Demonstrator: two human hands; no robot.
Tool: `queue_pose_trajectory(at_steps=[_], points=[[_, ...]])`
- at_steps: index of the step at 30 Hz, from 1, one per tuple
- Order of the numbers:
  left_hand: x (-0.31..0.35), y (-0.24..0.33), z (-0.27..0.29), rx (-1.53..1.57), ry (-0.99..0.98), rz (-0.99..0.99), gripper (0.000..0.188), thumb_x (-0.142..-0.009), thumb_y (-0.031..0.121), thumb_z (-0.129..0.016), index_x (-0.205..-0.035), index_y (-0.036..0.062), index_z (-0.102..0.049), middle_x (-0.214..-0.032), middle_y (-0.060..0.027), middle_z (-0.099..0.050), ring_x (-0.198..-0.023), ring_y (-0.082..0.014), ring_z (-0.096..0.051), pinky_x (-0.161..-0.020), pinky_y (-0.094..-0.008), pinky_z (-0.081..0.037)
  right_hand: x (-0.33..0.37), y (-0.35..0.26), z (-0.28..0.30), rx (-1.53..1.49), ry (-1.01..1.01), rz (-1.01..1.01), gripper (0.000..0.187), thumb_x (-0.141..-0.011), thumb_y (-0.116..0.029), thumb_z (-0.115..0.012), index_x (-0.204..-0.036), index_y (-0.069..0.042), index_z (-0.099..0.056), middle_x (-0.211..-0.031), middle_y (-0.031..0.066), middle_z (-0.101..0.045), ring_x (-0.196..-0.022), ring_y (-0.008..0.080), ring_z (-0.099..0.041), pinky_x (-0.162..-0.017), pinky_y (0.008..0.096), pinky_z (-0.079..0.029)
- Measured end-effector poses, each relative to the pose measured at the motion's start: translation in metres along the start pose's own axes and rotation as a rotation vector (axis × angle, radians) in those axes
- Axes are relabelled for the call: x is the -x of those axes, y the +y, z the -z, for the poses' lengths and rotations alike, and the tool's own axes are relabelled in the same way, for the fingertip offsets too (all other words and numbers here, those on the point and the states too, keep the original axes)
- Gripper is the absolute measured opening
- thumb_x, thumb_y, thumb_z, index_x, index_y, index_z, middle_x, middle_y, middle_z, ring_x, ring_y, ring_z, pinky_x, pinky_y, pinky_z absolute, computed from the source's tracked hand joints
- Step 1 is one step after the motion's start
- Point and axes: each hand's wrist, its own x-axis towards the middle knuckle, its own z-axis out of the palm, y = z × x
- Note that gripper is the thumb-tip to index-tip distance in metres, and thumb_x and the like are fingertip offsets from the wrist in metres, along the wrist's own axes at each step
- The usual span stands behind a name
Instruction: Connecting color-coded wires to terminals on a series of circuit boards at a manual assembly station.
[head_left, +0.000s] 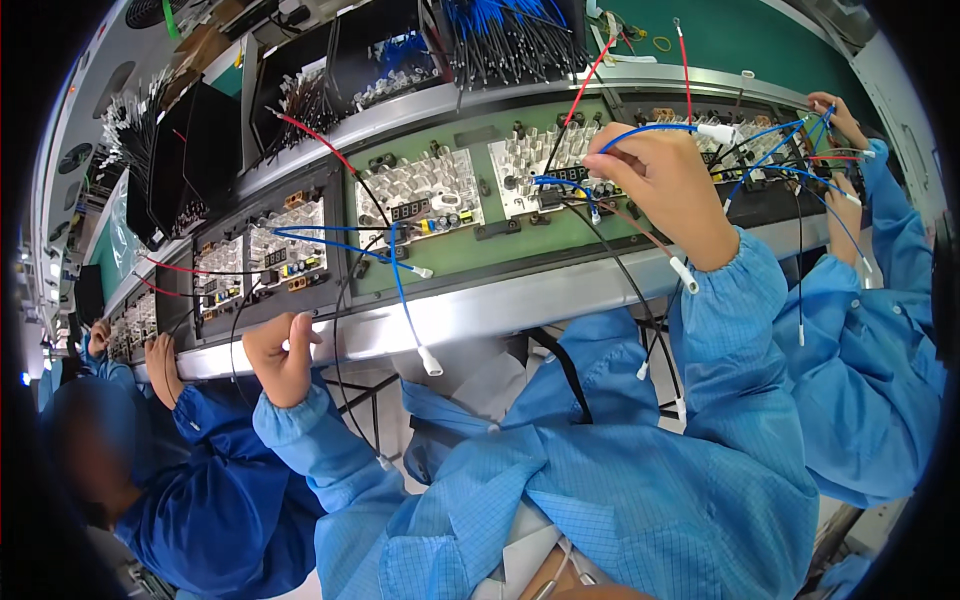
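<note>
Green table top at upper right of the frame; wire bins along the top edge, a thick blue wire bundle at top centre. Bright metal rail crosses the frame below the fixtures. At centre, a green fixture tray seats two white circuit boards side by side, the right one nearer my working side.

My right hand, right of centre, has its grip closed: thumb and index pinch a blue wire. Wire's long axis runs left to right, arching from the pinch over my knuckles to a white sleeve at its right end. Pinched part points left, above that right board; most of the board lies left of and below the grip. Right hand is by far the nearer. Whether the wire's other end joins the board: can't make out.

My left hand, lower left, sits at the rail, fingers curled, thumb up; cannot tell if anything is inside. Black wire hangs just to its right.

Co-worker's hand among blue wires, far right.
</note>
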Motion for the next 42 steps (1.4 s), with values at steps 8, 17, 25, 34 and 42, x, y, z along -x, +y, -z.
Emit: queue_pose_trajectory(at_steps=[8,17,25,34,42], points=[[0.029,-0.016,-0.019,0.193,0.224,0.135,0.044,-0.097,0.017,-0.05,-0.057,0.0009,-0.051,-0.046,0.0024,-0.042,-0.038,-0.0031,-0.033,-0.038,-0.0222,-0.019,0.003,-0.01,0.014,0.044,-0.077,-0.073,0.016,-0.086,-0.011,-0.063,-0.083,0.005,-0.064,-0.069,0.0067,-0.062,-0.06,0.0116,-0.062,-0.055,0.0237,-0.046],[0.022,-0.008,-0.013,0.22,0.262,0.107,0.045,-0.099,0.022,-0.049,-0.06,-0.0006,-0.055,-0.047,0.001,-0.045,-0.038,-0.003,-0.034,-0.038,-0.0212,-0.02,0.001,-0.013,0.019,-0.031,0.008,-0.076,0.015,-0.086,-0.016,-0.064,-0.087,-0.001,-0.066,-0.062,0.0093,-0.063,-0.053,0.0136,-0.059,-0.05,0.0245,-0.042],[0.018,0.003,-0.002,0.199,0.259,0.117,0.045,-0.098,0.021,-0.049,-0.06,-0.0007,-0.056,-0.045,0.0012,-0.044,-0.038,-0.0037,-0.037,-0.038,-0.021,-0.022,-0.007,-0.034,0.031,-0.071,-0.076,-0.181,0.014,-0.088,-0.006,-0.06,-0.085,0.008,-0.063,-0.074,0.0076,-0.066,-0.07,0.0126,-0.067,-0.063,0.0234,-0.052],[0.008,0.019,-0.026,0.111,0.178,0.15,0.032,-0.09,0.012,-0.059,-0.061,-0.0016,-0.056,-0.049,-0.0042,-0.051,-0.046,-0.0065,-0.042,-0.043,-0.0262,-0.032,0.003,-0.012,0.045,0.094,-0.128,-0.183,0.014,-0.088,-0.008,-0.059,-0.084,0.005,-0.064,-0.074,0.0077,-0.063,-0.066,0.0108,-0.063,-0.061,0.0229,-0.049],[-0.01,0.013,-0.068,0.169,0.133,0.103,0.036,-0.091,0.013,-0.059,-0.059,-0.0016,-0.053,-0.048,-0.0038,-0.051,-0.044,-0.0058,-0.04,-0.041,-0.0257,-0.029,0.043,0.014,0.075,-0.096,-0.168,-0.393,0.032,-0.084,-0.001,-0.064,-0.115,0.0,-0.058,-0.096,0.0089,-0.065,-0.088,0.0131,-0.062,-0.076,0.0252,-0.049]])
